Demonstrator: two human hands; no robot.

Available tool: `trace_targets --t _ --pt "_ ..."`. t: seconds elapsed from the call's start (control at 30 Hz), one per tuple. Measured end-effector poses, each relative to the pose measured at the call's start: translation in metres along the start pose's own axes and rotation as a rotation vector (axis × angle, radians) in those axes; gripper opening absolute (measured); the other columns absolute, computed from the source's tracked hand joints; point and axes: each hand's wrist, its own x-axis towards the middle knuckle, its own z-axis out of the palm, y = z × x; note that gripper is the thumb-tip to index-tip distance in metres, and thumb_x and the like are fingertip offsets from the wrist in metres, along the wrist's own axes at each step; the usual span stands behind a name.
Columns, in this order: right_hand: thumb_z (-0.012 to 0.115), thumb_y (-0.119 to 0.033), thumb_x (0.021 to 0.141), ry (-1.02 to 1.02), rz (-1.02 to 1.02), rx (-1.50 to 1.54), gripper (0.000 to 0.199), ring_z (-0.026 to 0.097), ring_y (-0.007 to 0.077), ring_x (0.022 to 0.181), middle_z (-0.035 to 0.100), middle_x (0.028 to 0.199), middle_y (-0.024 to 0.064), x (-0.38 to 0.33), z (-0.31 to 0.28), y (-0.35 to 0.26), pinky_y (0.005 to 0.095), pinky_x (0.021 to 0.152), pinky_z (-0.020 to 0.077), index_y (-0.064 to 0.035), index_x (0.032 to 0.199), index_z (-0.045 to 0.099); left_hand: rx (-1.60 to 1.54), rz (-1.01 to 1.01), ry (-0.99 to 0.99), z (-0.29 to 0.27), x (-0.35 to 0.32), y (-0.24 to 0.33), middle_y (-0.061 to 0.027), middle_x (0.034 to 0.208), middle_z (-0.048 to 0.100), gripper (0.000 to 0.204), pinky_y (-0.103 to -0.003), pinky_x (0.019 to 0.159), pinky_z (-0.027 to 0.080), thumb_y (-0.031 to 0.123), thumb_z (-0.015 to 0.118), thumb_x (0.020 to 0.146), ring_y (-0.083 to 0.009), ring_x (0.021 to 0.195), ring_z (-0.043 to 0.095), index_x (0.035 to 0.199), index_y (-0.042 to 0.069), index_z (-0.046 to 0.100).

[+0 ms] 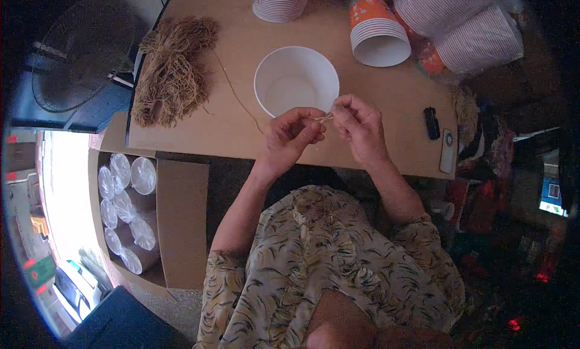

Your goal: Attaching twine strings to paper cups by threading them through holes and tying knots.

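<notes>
My left hand and my right hand meet just in front of a white round paper tub. Between their fingertips runs a short length of tan twine, pinched at both sides. The tub's open mouth faces up, and nothing shows inside it. A single strand of the same tan colour trails over the tabletop from a big tangled pile of tan twine at the left.
Stacked paper tubs stand at the back. Orange and white tubs and plastic-wrapped stacks lie at the back right. A dark small object and a phone-like slab rest near the right edge. Below left, a cardboard box holds several wrapped round tubs.
</notes>
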Motion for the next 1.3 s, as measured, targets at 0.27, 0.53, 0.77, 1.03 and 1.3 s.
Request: trace_targets --t 0.27,0.53,0.77,1.03,1.3 --pt "0.059 -0.021 0.096 -0.02 -0.043 -0.146 0.018 0.048 0.0032 0.06 0.054 0.069 -0.0035 0.002 -0.007 -0.009 0.0205 0.054 0.0398 -0.0035 0.096 0.062 -0.054 -0.026 0.046 0.005 -0.001 0.004 -0.0041 0.098 0.069 0.021 -0.025 0.08 0.053 0.01 0.067 0.093 -0.0121 0.089 0.065 0.111 0.0 0.063" --pt "0.061 -0.023 0.096 -0.092 0.077 -0.097 0.021 0.051 0.0047 0.061 0.057 0.072 -0.0021 -0.004 -0.013 -0.011 0.0209 0.054 0.0417 -0.0028 0.098 0.062 0.07 0.047 0.098 0.011 0.002 0.003 0.0018 0.087 0.067 0.009 -0.02 0.072 0.05 0.007 0.067 0.092 -0.0037 0.079 0.059 0.099 0.001 0.067" --pt "0.064 -0.018 0.093 -0.166 -0.198 -0.428 0.017 0.057 0.0051 0.07 0.063 0.078 0.001 -0.002 -0.016 0.004 0.0243 0.06 0.0475 -0.0006 0.094 0.064 0.456 0.179 0.179 0.017 0.001 0.008 -0.0004 0.076 0.067 0.011 -0.022 0.061 0.05 0.005 0.072 0.085 -0.0048 0.068 0.06 0.093 -0.002 0.068" --pt "0.063 -0.018 0.094 -0.115 -0.121 -0.483 0.017 0.051 0.0036 0.066 0.058 0.072 -0.0025 -0.003 -0.01 -0.003 0.0231 0.058 0.043 -0.0012 0.09 0.063 0.46 0.171 0.178 0.018 -0.001 0.006 -0.0008 0.081 0.068 0.01 -0.023 0.066 0.051 0.006 0.072 0.087 -0.0065 0.072 0.062 0.093 0.0 0.069" --pt "0.063 -0.02 0.094 0.029 -0.005 -0.13 0.017 0.048 0.0012 0.063 0.057 0.071 -0.0057 -0.007 -0.005 -0.002 0.0198 0.055 0.0389 -0.0032 0.091 0.065 0.257 0.075 0.097 0.009 0.0 -0.004 -0.0008 0.082 0.067 0.01 -0.022 0.068 0.05 0.008 0.068 0.091 -0.0056 0.072 0.06 0.097 -0.001 0.068"
